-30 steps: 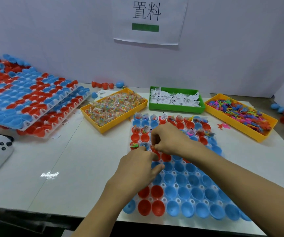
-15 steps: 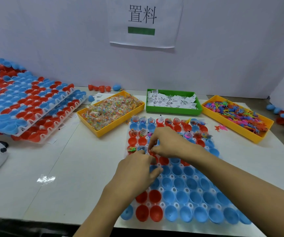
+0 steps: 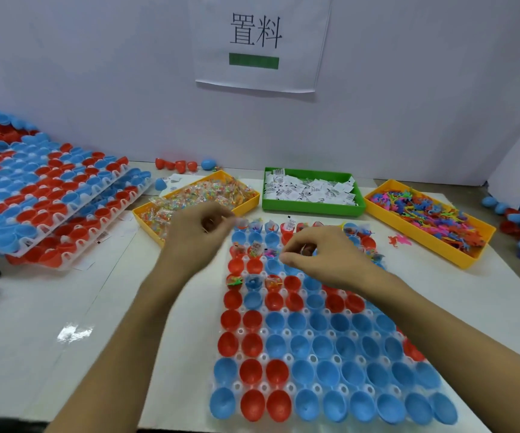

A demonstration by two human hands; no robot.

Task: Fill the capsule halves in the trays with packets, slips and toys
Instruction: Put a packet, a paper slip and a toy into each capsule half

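In the head view, the white plastic tray point(image 3: 287, 334) of red and blue capsule halves is seen at the near edge of the white table point(image 3: 65, 295), only its far rows filled. The blurred left hand point(image 3: 197, 237) is held with fingers curled over the near corner of the yellow bin of clear packets point(image 3: 196, 200), though whether anything is pinched cannot be told. The right hand point(image 3: 321, 256) is curled over the tray's far rows, its contents likewise unclear; the packets are judged light, soft and slippery, best pinched by an edge.
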